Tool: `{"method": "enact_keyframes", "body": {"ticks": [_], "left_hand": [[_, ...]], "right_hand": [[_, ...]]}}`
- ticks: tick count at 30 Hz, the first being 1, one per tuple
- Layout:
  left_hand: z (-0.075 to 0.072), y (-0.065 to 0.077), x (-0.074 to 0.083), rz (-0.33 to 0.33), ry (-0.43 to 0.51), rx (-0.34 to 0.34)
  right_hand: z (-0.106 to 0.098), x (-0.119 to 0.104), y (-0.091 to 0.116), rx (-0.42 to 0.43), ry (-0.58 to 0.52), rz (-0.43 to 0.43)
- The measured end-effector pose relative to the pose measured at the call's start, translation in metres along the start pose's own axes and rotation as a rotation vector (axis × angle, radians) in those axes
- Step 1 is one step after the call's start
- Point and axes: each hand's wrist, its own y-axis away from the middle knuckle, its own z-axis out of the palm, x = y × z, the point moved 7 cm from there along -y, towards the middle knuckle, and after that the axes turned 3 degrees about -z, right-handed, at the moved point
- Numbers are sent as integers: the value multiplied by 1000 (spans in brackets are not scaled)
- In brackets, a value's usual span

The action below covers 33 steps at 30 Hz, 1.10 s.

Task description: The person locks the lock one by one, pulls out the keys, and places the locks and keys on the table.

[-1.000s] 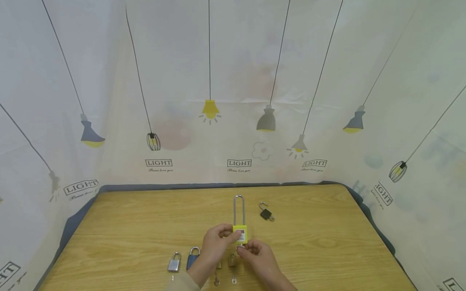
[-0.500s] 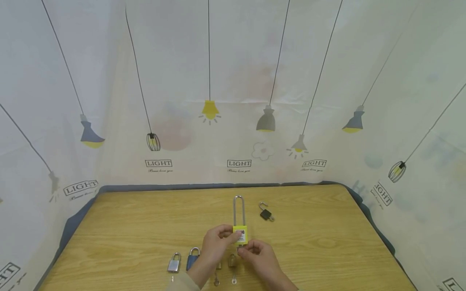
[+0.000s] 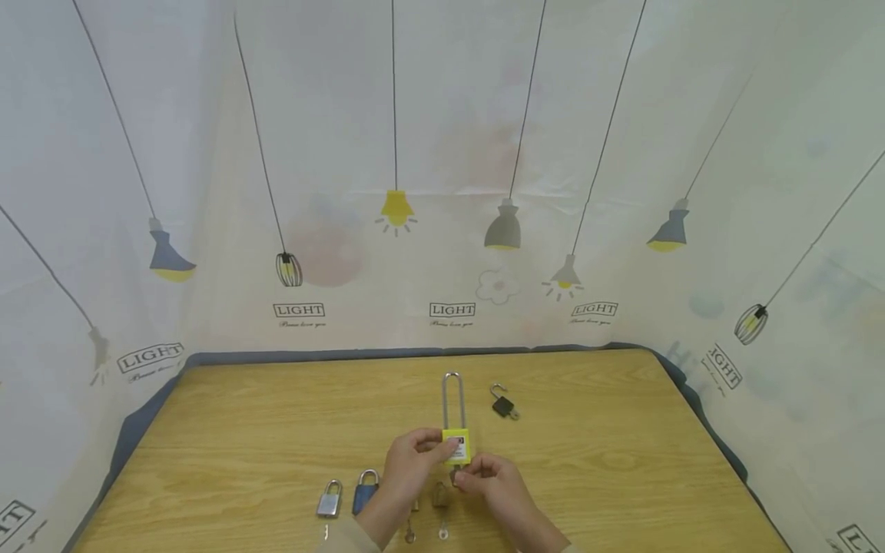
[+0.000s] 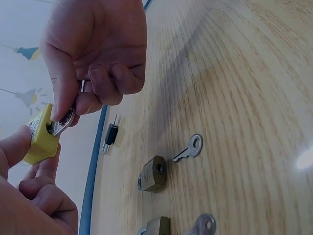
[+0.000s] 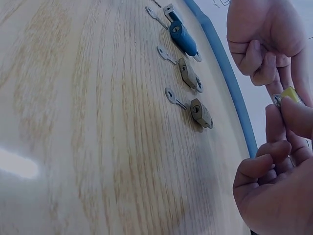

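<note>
My left hand (image 3: 408, 465) grips a yellow padlock (image 3: 445, 453) by its body, thumb across the white label. The padlock's long metal shackle (image 3: 452, 399) points away from me, above the table. At its near end, my right hand (image 3: 501, 490) pinches a metal key (image 4: 67, 121) between thumb and forefinger. In the left wrist view, the key stands at the keyhole in the padlock's base; how deep its blade sits is hidden. Fingers cover much of the padlock in the right wrist view.
A silver padlock (image 3: 329, 501), a blue padlock (image 3: 362, 495) and two brass padlocks (image 5: 187, 73) lie on the wooden table (image 3: 622, 445), with loose keys (image 5: 170, 95) beside them. Farther back lies a black padlock (image 3: 503, 407), its shackle open and a key at its base.
The key's head, bright and ring-like a second ago, looks darker and narrower now, as if turned. The right fingers have shifted slightly; the left hand and padlock stay nearly still.
</note>
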Motion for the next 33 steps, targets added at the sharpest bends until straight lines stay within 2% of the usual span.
{"method": "enact_keyframes", "body": {"ticks": [4, 11, 16, 24, 33], "left_hand": [[1, 0, 0, 9, 7, 13], [-1, -2, 0, -10, 11, 46], [-2, 0, 2, -10, 9, 39], [0, 0, 0, -19, 43, 5], [3, -3, 0, -39, 48, 37]], "right_hand": [[0, -2, 1, 13, -2, -8], [-1, -3, 2, 106, 41, -31], [0, -4, 2, 122, 48, -27], [0, -1, 1, 67, -111, 19], [0, -4, 5, 153, 11, -103]]}}
